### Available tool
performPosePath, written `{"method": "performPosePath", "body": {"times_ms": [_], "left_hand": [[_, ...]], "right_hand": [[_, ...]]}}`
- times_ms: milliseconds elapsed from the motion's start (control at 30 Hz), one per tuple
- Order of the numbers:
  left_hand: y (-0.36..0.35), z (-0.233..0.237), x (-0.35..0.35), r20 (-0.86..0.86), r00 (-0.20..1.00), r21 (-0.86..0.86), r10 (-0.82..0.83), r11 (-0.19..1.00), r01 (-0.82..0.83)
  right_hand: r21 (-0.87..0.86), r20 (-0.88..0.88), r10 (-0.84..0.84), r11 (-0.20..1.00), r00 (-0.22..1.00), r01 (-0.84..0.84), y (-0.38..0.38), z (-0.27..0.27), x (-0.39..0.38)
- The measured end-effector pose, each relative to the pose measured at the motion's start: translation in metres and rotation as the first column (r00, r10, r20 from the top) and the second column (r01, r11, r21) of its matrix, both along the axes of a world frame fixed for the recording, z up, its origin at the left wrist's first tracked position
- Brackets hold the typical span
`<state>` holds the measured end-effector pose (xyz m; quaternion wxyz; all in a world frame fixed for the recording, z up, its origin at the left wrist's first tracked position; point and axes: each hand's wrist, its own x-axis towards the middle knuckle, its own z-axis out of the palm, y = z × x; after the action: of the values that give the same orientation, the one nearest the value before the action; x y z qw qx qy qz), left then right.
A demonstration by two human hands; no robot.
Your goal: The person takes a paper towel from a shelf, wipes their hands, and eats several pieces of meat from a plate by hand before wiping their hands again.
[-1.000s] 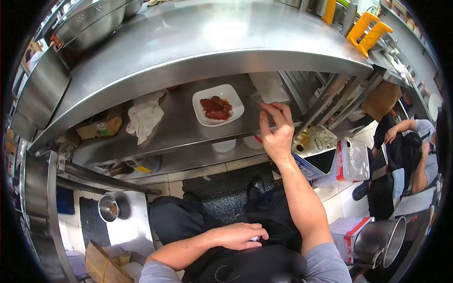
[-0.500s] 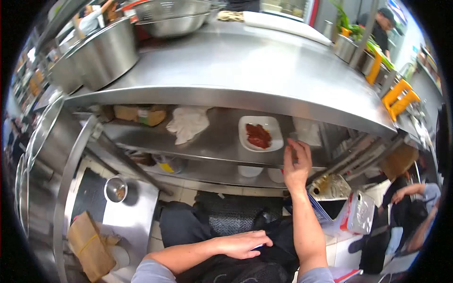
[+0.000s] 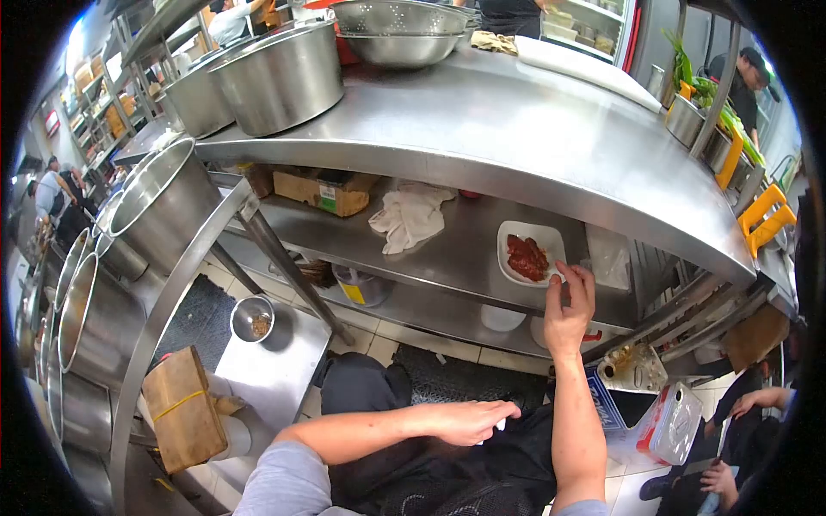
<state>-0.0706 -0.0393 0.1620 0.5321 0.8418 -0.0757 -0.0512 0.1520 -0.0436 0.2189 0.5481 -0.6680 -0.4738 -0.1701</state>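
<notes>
A white square dish [image 3: 510, 268] with dark red, wet-looking food [image 3: 526, 258] sits on the metal under-shelf [image 3: 469, 236]. My right hand [image 3: 571, 311] reaches to the dish's near right corner. Its fingertips are right at the rim, with thumb and fingers apart. Low over my lap, my left hand [image 3: 465, 421] is closed, palm down. A small white thing [image 3: 501, 424] pokes out beneath its fingers; I cannot tell what it is.
Above the shelf runs a steel worktop [image 3: 482, 112] with pots [image 3: 280, 82] and a colander [image 3: 400, 19]. A white cloth [image 3: 409, 219] and cardboard box [image 3: 323, 191] lie left of the dish. At lower right, another person's hands [image 3: 718, 477] hold a knife.
My right hand has closed in on the dish from the right and is now at its rim. The view has turned left. My left hand stays low over my lap.
</notes>
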Motion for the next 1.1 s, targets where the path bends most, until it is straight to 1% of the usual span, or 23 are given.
{"method": "performPosePath", "body": {"times_ms": [33,67,100,133,167,233,267,333,367,400,433,467,500,567,600,700,800,867,933,967,1033,1067,1100], "left_hand": [[0.005,0.005,0.004,0.003,1.000,-0.003,-0.003,1.000,0.003],[0.008,0.011,0.010,-0.051,0.998,0.046,-0.045,0.998,0.047],[0.011,0.014,0.017,-0.102,0.991,0.096,-0.087,0.991,0.097],[0.014,0.007,0.021,-0.010,0.998,0.127,-0.062,0.990,0.062],[0.019,0.020,0.024,-0.098,0.993,0.070,-0.062,0.995,0.069],[0.018,-0.001,0.029,-0.082,0.997,0.180,-0.013,0.983,0.027],[0.016,0.000,0.024,-0.113,0.994,0.218,0.013,0.976,0.012],[0.011,-0.029,0.014,-0.097,0.995,0.211,-0.035,0.976,0.055],[0.012,-0.030,0.013,-0.076,0.996,0.232,-0.043,0.971,0.059],[0.012,-0.030,0.012,-0.086,0.994,0.216,-0.072,0.972,0.089],[0.012,-0.029,0.013,-0.089,0.992,0.209,-0.084,0.973,0.101],[0.012,-0.024,0.015,-0.115,0.992,0.228,-0.061,0.970,0.086],[0.011,-0.023,0.015,-0.143,0.989,0.246,-0.037,0.967,0.071],[0.013,-0.022,0.015,-0.127,0.992,0.252,-0.026,0.966,0.057],[0.013,-0.020,0.014,-0.109,0.994,0.263,-0.012,0.964,0.041],[0.014,-0.021,0.014,-0.087,0.996,0.275,0.005,0.961,0.020],[0.015,-0.016,0.013,-0.086,0.996,0.287,0.017,0.958,0.008],[0.014,-0.014,0.009,-0.100,0.994,0.295,0.038,0.956,-0.006],[0.015,-0.018,0.009,-0.089,0.996,0.279,0.022,0.960,0.003],[0.016,-0.019,0.009,-0.100,0.993,0.276,0.067,0.960,-0.037],[0.017,-0.021,0.007,-0.090,0.995,0.280,0.037,0.960,-0.010],[0.021,-0.018,0.008,-0.098,0.990,0.285,0.099,0.956,-0.067],[0.020,-0.014,0.008,-0.104,0.992,0.288,0.072,0.957,-0.039]], "right_hand": [[0.001,-0.031,-0.011,1.000,0.999,0.011,0.000,-0.002,0.002],[-0.003,-0.064,-0.024,1.000,0.998,0.024,-0.001,-0.004,0.004],[-0.007,-0.058,-0.031,0.999,0.998,0.031,0.000,-0.004,0.007],[-0.011,0.031,-0.068,0.998,0.997,0.068,-0.003,-0.006,0.010],[-0.013,0.123,-0.109,0.994,0.986,0.111,-0.006,-0.007,0.013],[-0.031,0.056,-0.091,0.995,0.994,0.092,-0.009,-0.012,0.020],[-0.022,0.065,-0.094,0.995,0.994,0.095,-0.009,-0.010,0.021],[-0.010,-0.010,-0.068,0.998,0.998,0.068,-0.011,-0.009,0.023],[0.017,-0.059,-0.051,0.998,0.997,0.052,-0.009,-0.009,0.024],[0.008,-0.062,-0.068,0.998,0.996,0.069,-0.010,-0.008,0.024],[-0.026,-0.130,-0.062,0.998,0.990,0.059,-0.010,-0.006,0.023],[-0.058,-0.196,-0.055,0.997,0.979,0.045,-0.010,-0.005,0.024],[-0.067,-0.201,-0.064,0.996,0.978,0.052,-0.011,-0.006,0.025],[-0.075,-0.139,-0.081,0.995,0.987,0.071,-0.009,-0.010,0.029],[-0.079,-0.139,-0.088,0.994,0.986,0.077,-0.008,-0.013,0.029],[-0.037,-0.134,-0.043,0.999,0.990,0.038,-0.007,-0.016,0.029],[-0.040,-0.185,-0.008,0.999,0.983,0.001,-0.006,-0.012,0.025],[-0.105,-0.196,-0.088,0.992,0.977,0.068,-0.008,-0.012,0.025],[-0.078,-0.193,-0.074,0.995,0.978,0.060,-0.008,-0.018,0.028],[-0.077,-0.197,-0.069,0.996,0.978,0.054,-0.008,-0.018,0.027],[-0.077,-0.239,-0.051,0.996,0.970,0.034,-0.007,-0.029,0.035],[-0.063,-0.282,-0.027,0.998,0.959,0.010,-0.003,-0.026,0.034],[-0.059,-0.325,-0.011,0.998,0.946,-0.009,-0.006,-0.023,0.031]]}}
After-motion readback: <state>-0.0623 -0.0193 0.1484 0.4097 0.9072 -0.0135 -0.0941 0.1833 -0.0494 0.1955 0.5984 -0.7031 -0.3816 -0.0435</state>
